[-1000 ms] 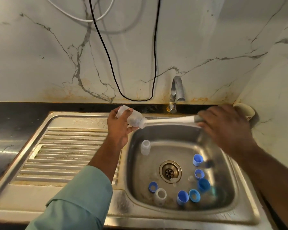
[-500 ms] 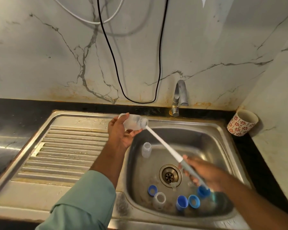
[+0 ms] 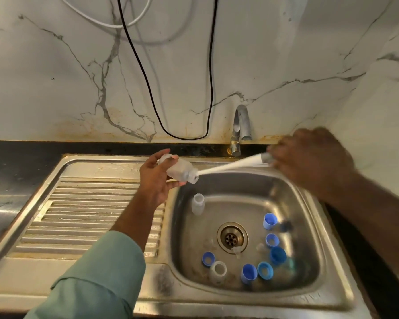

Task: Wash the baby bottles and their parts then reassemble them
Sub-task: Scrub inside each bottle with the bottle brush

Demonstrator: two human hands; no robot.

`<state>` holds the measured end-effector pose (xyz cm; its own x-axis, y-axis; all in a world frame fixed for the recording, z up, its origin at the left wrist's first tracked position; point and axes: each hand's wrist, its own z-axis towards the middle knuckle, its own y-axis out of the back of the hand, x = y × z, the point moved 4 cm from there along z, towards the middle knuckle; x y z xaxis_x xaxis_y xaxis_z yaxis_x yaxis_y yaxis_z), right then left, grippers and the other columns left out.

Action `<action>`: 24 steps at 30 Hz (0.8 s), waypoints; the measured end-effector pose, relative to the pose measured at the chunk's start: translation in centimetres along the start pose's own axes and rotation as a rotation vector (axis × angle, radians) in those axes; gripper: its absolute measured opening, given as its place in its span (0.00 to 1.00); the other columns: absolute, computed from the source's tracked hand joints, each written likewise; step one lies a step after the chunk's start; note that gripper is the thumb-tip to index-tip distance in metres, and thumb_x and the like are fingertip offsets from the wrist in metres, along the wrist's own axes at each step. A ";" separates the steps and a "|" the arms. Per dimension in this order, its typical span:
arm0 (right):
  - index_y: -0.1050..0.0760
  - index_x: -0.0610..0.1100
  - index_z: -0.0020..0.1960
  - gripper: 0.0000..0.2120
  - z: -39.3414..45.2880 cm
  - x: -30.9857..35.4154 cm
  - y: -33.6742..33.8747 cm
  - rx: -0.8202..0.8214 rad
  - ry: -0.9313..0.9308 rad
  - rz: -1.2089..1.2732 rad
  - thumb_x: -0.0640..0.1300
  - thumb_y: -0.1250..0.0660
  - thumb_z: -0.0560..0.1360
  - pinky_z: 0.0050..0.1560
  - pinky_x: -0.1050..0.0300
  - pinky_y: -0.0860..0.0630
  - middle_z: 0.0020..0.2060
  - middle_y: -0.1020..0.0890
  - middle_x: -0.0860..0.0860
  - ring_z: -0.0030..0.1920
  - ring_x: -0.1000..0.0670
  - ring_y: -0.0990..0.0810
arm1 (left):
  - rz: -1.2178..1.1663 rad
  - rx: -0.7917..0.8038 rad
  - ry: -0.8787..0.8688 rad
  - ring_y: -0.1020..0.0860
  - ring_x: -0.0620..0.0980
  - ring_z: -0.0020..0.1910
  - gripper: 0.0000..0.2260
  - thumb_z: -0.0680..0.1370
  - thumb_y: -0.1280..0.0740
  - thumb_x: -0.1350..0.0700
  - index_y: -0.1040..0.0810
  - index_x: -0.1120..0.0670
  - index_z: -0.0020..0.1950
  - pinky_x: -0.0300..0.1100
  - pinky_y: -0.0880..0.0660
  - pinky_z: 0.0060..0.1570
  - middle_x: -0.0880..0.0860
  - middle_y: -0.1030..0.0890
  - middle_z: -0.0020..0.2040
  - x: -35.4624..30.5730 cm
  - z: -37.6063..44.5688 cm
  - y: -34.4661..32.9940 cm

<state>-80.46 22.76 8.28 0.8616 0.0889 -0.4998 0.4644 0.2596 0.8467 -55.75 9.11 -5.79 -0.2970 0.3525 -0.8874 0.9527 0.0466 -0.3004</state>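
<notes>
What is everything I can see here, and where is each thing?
Clear bottle: one, held on its side above the basin's left edge.
Bottle brush: one, white, bristles at the bottle's mouth.
Clear bottles in the sink: two, one back left, one front.
Blue parts: six, right and front of the drain.
Tap: one, metal, behind the basin.
Cables: black and white, on the marble wall.
Left hand: grips the bottle.
Right hand: grips the brush handle.
</notes>
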 end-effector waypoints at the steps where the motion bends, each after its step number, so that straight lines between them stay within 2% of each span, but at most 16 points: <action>1: 0.21 0.49 0.54 0.12 0.6 -1.5 -0.3 -0.101 0.036 0.021 0.53 0.38 0.76 0.44 0.51 0.30 0.44 0.18 0.50 0.43 0.44 0.21 | -0.016 0.046 0.028 0.21 0.61 0.57 0.15 0.75 0.28 0.61 0.20 0.53 0.61 0.54 0.18 0.39 0.57 0.22 0.59 -0.4 0.0 0.0; 3: 0.18 0.45 0.54 0.14 1.4 -4.5 -1.8 -0.219 0.103 0.125 0.53 0.34 0.75 0.43 0.49 0.28 0.42 0.16 0.47 0.41 0.42 0.21 | -0.051 0.135 0.081 0.21 0.60 0.57 0.14 0.76 0.28 0.59 0.20 0.52 0.61 0.53 0.18 0.41 0.57 0.22 0.60 -0.8 -0.3 0.0; 5: 0.18 0.46 0.56 0.19 1.5 -6.5 -4.4 -0.132 0.038 0.422 0.58 0.37 0.75 0.45 0.51 0.27 0.44 0.15 0.48 0.43 0.45 0.21 | -0.129 0.194 0.124 0.21 0.59 0.57 0.14 0.77 0.29 0.56 0.21 0.53 0.62 0.50 0.18 0.41 0.57 0.23 0.61 -0.9 -0.7 -0.2; 6: 0.18 0.48 0.57 0.18 1.2 -6.4 -5.7 -0.072 -0.071 0.640 0.58 0.35 0.75 0.46 0.52 0.26 0.46 0.15 0.49 0.44 0.48 0.21 | -0.193 0.204 0.139 0.20 0.58 0.56 0.14 0.77 0.30 0.55 0.22 0.53 0.62 0.49 0.19 0.41 0.57 0.22 0.60 -0.9 -0.9 -0.3; 8: 0.18 0.50 0.56 0.13 0.0 -4.7 -9.3 0.093 -0.303 1.080 0.51 0.28 0.73 0.47 0.55 0.25 0.45 0.15 0.49 0.45 0.50 0.18 | -0.320 0.185 0.142 0.20 0.59 0.55 0.13 0.77 0.30 0.54 0.23 0.53 0.60 0.50 0.18 0.41 0.58 0.21 0.59 -1.0 -0.8 -0.4; 9: 0.17 0.49 0.53 0.11 -0.7 -2.9 -11.0 0.203 -0.377 1.240 0.50 0.28 0.72 0.44 0.56 0.24 0.41 0.15 0.47 0.42 0.48 0.18 | -0.366 0.160 0.132 0.20 0.60 0.56 0.13 0.76 0.29 0.55 0.23 0.53 0.59 0.51 0.18 0.42 0.59 0.21 0.60 -1.0 -0.6 -0.4; 11: 0.16 0.43 0.46 0.14 -2.3 1.2 -13.1 0.418 -0.481 1.468 0.54 0.30 0.71 0.34 0.57 0.26 0.35 0.17 0.41 0.33 0.45 0.21 | -0.418 0.080 0.104 0.22 0.64 0.58 0.13 0.74 0.28 0.57 0.23 0.52 0.58 0.56 0.18 0.43 0.60 0.23 0.61 -0.8 -0.1 -0.2; 12: 0.16 0.42 0.45 0.16 -3.2 3.1 -13.6 0.518 -0.539 1.568 0.55 0.32 0.73 0.30 0.58 0.28 0.34 0.19 0.41 0.31 0.46 0.24 | -0.424 0.028 0.092 0.23 0.65 0.59 0.14 0.75 0.28 0.59 0.23 0.52 0.59 0.58 0.18 0.44 0.60 0.24 0.62 -0.5 0.1 0.0; 15: 0.18 0.40 0.51 0.18 -5.2 7.5 -13.0 0.752 -0.644 1.758 0.53 0.39 0.80 0.27 0.60 0.30 0.32 0.21 0.44 0.28 0.51 0.28 | -0.393 -0.100 0.025 0.23 0.66 0.59 0.15 0.75 0.28 0.62 0.22 0.52 0.61 0.63 0.19 0.46 0.59 0.24 0.61 0.4 0.4 1.0; 17: 0.20 0.41 0.50 0.19 -5.1 8.7 -11.6 0.774 -0.627 1.649 0.55 0.41 0.81 0.27 0.60 0.31 0.30 0.21 0.46 0.26 0.52 0.29 | -0.272 -0.161 -0.072 0.23 0.64 0.59 0.15 0.75 0.27 0.63 0.22 0.53 0.61 0.63 0.19 0.46 0.58 0.24 0.61 0.8 0.6 1.7; 20: 0.23 0.48 0.44 0.17 -3.2 6.9 -8.1 0.579 -0.490 1.057 0.58 0.43 0.81 0.31 0.59 0.28 0.30 0.22 0.50 0.29 0.53 0.24 | 0.052 -0.158 -0.248 0.23 0.59 0.59 0.14 0.77 0.28 0.62 0.23 0.52 0.61 0.57 0.17 0.45 0.54 0.25 0.61 1.0 0.5 1.7; 22: 0.25 0.51 0.45 0.18 -1.6 5.0 -4.9 0.421 -0.318 0.633 0.60 0.48 0.81 0.35 0.59 0.28 0.34 0.22 0.53 0.34 0.55 0.22 | 0.177 -0.104 -0.242 0.23 0.57 0.58 0.13 0.77 0.28 0.60 0.23 0.51 0.60 0.51 0.17 0.41 0.54 0.25 0.61 1.2 0.9 1.3; 24: 0.26 0.54 0.49 0.19 -0.2 2.9 -2.8 0.306 -0.146 0.390 0.62 0.52 0.81 0.39 0.58 0.29 0.40 0.21 0.55 0.40 0.55 0.22 | 0.280 -0.049 -0.171 0.22 0.57 0.55 0.11 0.77 0.27 0.58 0.22 0.49 0.58 0.44 0.19 0.35 0.54 0.23 0.60 1.2 1.4 1.2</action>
<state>-79.35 22.44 4.41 0.9921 -0.0175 -0.1244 0.1231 -0.0616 0.9905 -55.00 8.32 -7.70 -0.0257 0.1963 -0.9802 0.9996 0.0159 -0.0230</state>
